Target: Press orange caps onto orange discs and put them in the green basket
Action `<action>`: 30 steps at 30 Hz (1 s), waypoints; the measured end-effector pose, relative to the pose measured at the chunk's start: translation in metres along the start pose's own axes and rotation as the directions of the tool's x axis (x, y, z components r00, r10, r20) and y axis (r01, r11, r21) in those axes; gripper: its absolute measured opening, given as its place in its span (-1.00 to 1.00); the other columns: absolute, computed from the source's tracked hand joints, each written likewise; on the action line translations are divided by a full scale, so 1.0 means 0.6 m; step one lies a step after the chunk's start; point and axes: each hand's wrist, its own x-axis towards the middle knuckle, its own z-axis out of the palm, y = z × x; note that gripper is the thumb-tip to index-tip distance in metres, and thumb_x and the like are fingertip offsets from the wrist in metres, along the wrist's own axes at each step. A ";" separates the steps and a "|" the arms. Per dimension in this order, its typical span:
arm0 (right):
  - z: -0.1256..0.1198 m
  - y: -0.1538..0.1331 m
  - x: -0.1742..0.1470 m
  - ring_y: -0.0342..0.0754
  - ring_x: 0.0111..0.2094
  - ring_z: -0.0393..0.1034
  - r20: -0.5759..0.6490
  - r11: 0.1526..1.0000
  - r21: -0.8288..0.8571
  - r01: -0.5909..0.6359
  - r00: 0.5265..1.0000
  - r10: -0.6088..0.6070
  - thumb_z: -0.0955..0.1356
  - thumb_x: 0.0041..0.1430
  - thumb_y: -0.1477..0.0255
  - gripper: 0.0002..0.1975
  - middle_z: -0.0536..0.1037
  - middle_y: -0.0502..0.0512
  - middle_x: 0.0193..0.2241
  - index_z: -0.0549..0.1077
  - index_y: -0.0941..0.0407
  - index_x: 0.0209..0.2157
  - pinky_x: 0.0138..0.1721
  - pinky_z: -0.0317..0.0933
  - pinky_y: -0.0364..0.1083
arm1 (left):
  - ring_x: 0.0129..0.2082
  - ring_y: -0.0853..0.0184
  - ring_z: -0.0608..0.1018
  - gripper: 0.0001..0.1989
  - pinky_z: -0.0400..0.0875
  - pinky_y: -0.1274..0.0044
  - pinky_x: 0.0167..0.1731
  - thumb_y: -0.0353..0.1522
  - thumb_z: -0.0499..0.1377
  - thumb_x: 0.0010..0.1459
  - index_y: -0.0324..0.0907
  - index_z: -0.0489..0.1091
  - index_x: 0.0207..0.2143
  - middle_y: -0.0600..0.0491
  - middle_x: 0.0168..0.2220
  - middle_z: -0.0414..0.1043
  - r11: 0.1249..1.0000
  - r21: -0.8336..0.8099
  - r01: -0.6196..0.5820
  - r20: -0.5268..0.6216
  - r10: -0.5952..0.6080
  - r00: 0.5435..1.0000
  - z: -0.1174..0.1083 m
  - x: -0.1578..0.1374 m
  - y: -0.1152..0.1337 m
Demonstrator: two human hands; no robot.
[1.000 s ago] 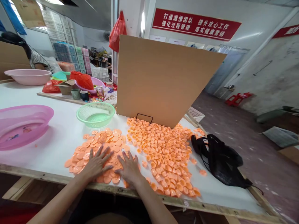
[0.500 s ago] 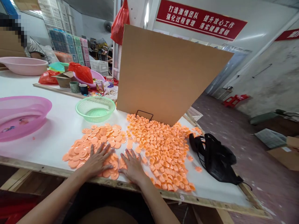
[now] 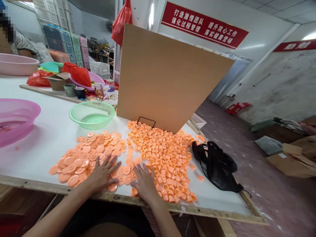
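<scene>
The left hand [image 3: 103, 173] is palm down, fingers fanned forward, thumb reaching inward toward the right hand [image 3: 146, 185]. The right hand, near the left but apart from it, is palm down too, its fingers held closer together and thumb turned toward the left hand. Behind each hand, the bare left forearm [image 3: 63, 207] and right forearm [image 3: 165, 217] slant back and outward.

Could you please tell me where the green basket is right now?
In the head view, the green basket stands left of centre, just beyond the orange discs and left of the cardboard.
</scene>
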 end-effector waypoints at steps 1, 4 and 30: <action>-0.002 0.004 -0.004 0.16 0.32 -0.12 -0.015 1.000 0.023 -0.012 1.000 0.012 0.29 0.26 0.22 -0.55 0.23 0.03 0.26 0.30 -0.08 0.18 0.24 -0.39 0.29 | 0.35 -0.16 -0.05 -0.29 -0.53 -0.19 0.12 0.12 0.02 0.13 0.17 -0.01 0.28 -0.04 0.35 -0.01 1.000 0.013 0.028 -0.009 -0.027 1.000 0.003 0.002 0.003; -0.012 0.013 -0.006 0.11 0.24 0.05 -0.132 0.989 0.048 -0.139 0.981 0.144 0.26 0.29 0.36 -0.74 0.45 -0.01 0.09 0.50 -0.07 -0.05 0.19 -0.22 0.17 | 0.35 -0.16 -0.05 -0.30 -0.45 -0.18 0.15 0.09 0.03 0.15 0.09 0.05 0.28 -0.10 0.34 -0.01 0.997 0.047 0.053 -0.091 -0.049 0.995 0.005 0.007 0.019; -0.051 0.060 0.086 0.14 0.15 0.15 -0.176 0.978 0.149 -0.149 0.969 0.174 0.22 0.12 0.66 -0.67 0.60 0.09 -0.33 0.54 0.01 -0.39 0.22 -0.53 0.30 | 0.12 0.19 0.42 -0.63 0.13 0.12 0.22 -0.31 -0.04 0.33 -0.09 0.31 0.13 -0.06 0.08 0.43 0.996 0.005 -0.092 -0.158 0.091 0.983 -0.004 0.158 0.064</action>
